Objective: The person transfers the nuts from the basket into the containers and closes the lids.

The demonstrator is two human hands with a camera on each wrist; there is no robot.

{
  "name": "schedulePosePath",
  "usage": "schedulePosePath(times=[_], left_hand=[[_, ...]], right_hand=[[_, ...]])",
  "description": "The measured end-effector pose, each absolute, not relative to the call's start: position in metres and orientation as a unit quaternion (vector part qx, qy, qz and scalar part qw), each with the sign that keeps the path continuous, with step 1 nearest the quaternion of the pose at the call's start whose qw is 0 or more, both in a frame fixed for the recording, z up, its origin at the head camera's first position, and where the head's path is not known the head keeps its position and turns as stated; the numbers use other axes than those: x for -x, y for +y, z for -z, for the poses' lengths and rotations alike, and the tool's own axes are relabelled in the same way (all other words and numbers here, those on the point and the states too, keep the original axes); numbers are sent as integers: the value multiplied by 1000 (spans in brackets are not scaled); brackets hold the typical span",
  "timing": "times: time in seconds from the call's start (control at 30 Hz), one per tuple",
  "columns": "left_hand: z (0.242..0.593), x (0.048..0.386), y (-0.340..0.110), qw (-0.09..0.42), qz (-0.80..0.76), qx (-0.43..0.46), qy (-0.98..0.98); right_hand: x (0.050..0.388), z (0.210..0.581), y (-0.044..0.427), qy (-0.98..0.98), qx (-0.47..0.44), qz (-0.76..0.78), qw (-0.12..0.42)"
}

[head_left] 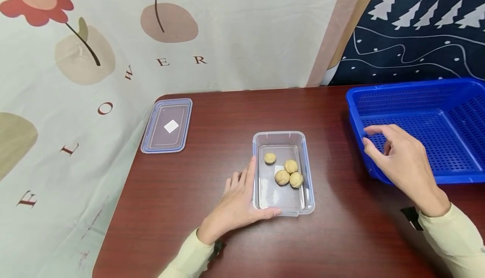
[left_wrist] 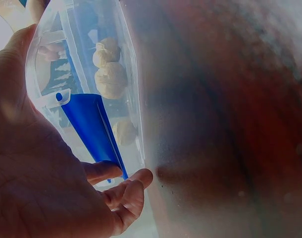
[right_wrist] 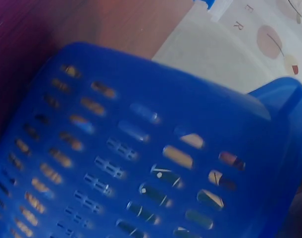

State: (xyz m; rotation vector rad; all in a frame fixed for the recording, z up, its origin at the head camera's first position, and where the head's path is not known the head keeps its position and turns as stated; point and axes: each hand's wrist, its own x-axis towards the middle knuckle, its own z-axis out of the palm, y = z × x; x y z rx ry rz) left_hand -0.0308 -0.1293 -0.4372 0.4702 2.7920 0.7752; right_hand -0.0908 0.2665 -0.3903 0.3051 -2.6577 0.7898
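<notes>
A clear plastic container [head_left: 282, 202] stands on the table, with several walnuts [head_left: 291, 166] loose inside. My left hand [head_left: 238, 202] rests against its near left corner: the index finger lies straight along the left wall and the thumb along the front rim. In the left wrist view, the palm is beside the container's wall and its blue clip [left_wrist: 91, 129]; walnuts [left_wrist: 111, 79] show through the plastic. My right hand [head_left: 407, 164] hovers at the left edge of the blue basket [head_left: 401, 89], thumb and index bent apart with a gap and nothing visible between them.
A flat clear lid [head_left: 166, 125] with a blue rim and a white square lies at the table's back left. A printed cloth [head_left: 242, 38] hangs behind the table [head_left: 212, 134]. In the right wrist view the slotted basket wall [right_wrist: 141, 124] fills most of the picture.
</notes>
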Motion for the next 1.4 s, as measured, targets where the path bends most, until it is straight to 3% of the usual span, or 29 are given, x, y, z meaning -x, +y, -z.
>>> schedulePosePath(times=[0.37, 0.8, 1.13, 1.4], left_hand=[[438, 31, -123, 108, -259, -173, 944], [437, 26, -134, 101, -264, -150, 947], [436, 26, -137, 101, -265, -149, 947], [437, 28, -134, 99, -267, -157, 946]], right_hand=[[86, 388, 289, -966, -61, -242, 69], [99, 393, 298, -970, -69, -228, 53], [112, 392, 315, -976, -60, -203, -53], [109, 394, 332, -976, -47, -190, -91]])
